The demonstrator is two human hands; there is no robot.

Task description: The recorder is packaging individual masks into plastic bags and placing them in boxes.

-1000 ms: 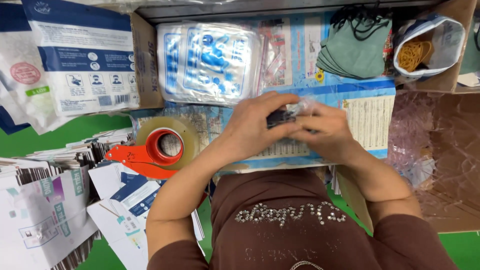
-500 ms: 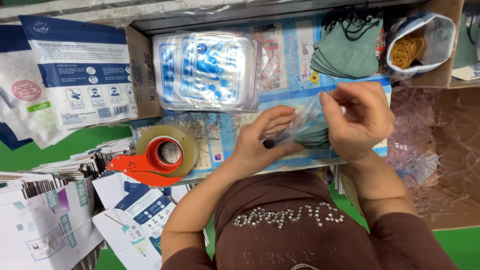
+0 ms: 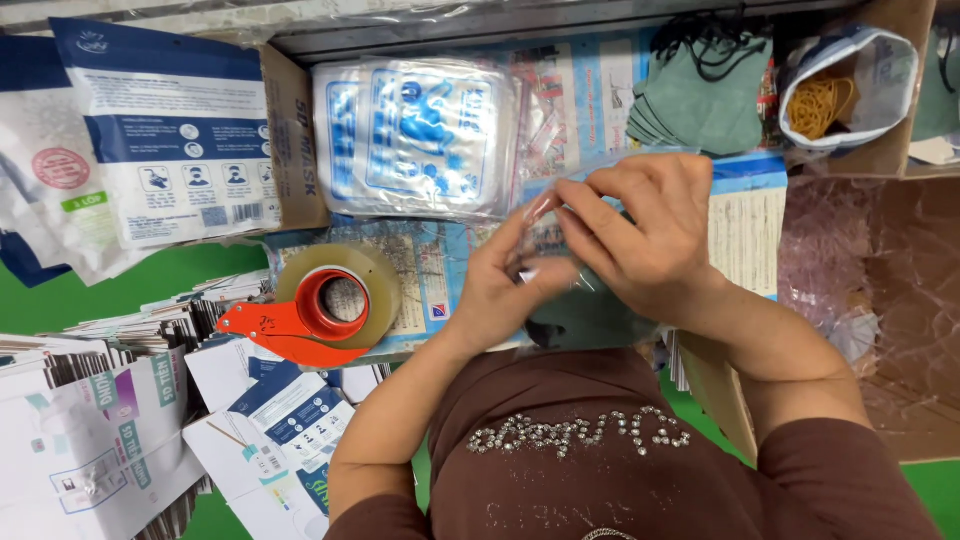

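Both hands have drifted back together since half a second ago, when the right one was lifted up and away toward the far side. Now they meet over the middle of the cluttered table (image 3: 200, 275), which is green where it shows through.

Going big to small: a cardboard box (image 3: 900, 300) lined with crinkly pink plastic sits on the right, cut off by the frame edge. A stack of glossy blue-and-white bags (image 3: 415, 135) lies at the top, unmoved. Flat printed cartons (image 3: 100, 420) are fanned at lower left, partly cut off too. Green masks (image 3: 700, 100) with black loops are piled at the top right, next to a small bag of rubber bands (image 3: 825, 100). The tape dispenser (image 3: 320, 310), red handle with a brownish roll, hasn't budged.

The right hand (image 3: 650, 240) pinches the top edge of a clear plastic bag (image 3: 545, 215), and the left hand (image 3: 505, 285) grips it from below. A dark green mask (image 3: 590, 320) shows inside, mostly hidden behind the fingers, so its shape is hard to make out.
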